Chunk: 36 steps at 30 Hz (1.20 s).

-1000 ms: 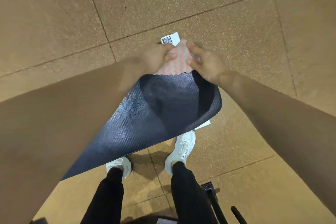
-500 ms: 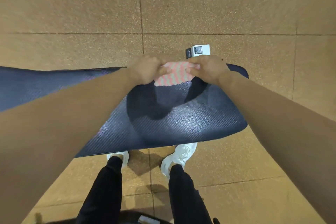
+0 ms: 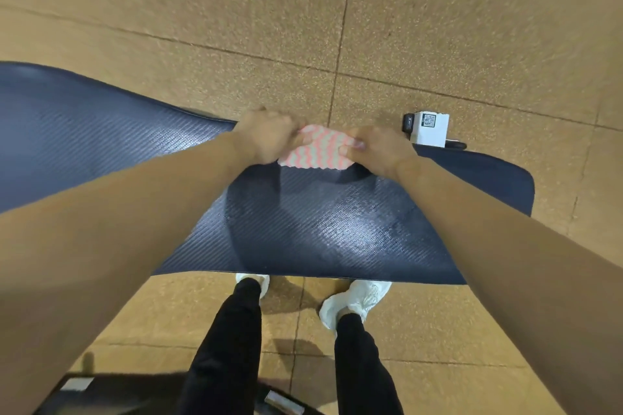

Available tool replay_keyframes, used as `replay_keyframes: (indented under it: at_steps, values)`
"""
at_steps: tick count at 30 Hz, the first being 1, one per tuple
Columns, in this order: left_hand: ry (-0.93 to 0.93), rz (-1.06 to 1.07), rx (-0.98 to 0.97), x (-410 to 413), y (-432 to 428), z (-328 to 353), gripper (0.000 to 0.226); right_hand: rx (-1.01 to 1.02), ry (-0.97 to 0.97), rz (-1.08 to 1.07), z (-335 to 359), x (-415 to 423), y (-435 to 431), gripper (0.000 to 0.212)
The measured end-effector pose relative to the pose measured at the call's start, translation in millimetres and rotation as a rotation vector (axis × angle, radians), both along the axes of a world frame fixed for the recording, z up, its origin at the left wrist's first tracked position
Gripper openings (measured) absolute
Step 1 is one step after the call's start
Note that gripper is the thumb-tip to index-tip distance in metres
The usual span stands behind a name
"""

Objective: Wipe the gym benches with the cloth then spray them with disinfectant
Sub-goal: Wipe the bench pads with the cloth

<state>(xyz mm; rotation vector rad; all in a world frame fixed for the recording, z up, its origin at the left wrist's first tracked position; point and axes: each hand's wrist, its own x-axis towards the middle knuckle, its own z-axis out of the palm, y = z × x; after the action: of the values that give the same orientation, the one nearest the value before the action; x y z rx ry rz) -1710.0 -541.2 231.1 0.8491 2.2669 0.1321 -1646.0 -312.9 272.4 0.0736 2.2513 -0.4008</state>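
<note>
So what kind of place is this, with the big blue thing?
Probably a gym or exercise room. There's a ribbed, dark blue pad like a workout mat or bench top, speckled rubber-like floor tiles, and a pink-and-white cloth held by the left hand and right hand.

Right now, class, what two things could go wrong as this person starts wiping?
The box sits at the mat's far edge; a wide sweep of the cloth might knock it. Dark gear lies behind the shoes; a step back could mean a trip.
</note>
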Motion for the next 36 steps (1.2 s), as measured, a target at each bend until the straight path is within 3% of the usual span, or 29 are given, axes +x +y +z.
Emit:
replay_keyframes:
  at_steps: [3,9,15,25,30,36]
  values:
    - [0.024,0.013,-0.008,-6,-34,3,0.041,0.019,-0.003,0.0,-4,-11,-33,0.037]
    - [0.067,0.005,-0.04,-23,-99,13,0.039,-0.013,-0.026,0.053,-2,-32,-95,0.026]
    - [0.063,0.111,-0.056,-33,-141,21,0.031,-0.076,-0.011,0.104,-10,-46,-136,0.045]
    - [0.204,0.082,-0.225,-54,-187,38,0.033,-0.216,-0.033,0.131,-9,-68,-180,0.049]
    - [0.203,0.122,-0.214,-67,-215,32,0.032,-0.202,0.077,0.09,-17,-69,-211,0.047]
    - [0.223,0.154,-0.132,-88,-270,28,0.03,-0.183,0.069,0.052,-24,-88,-269,0.049]
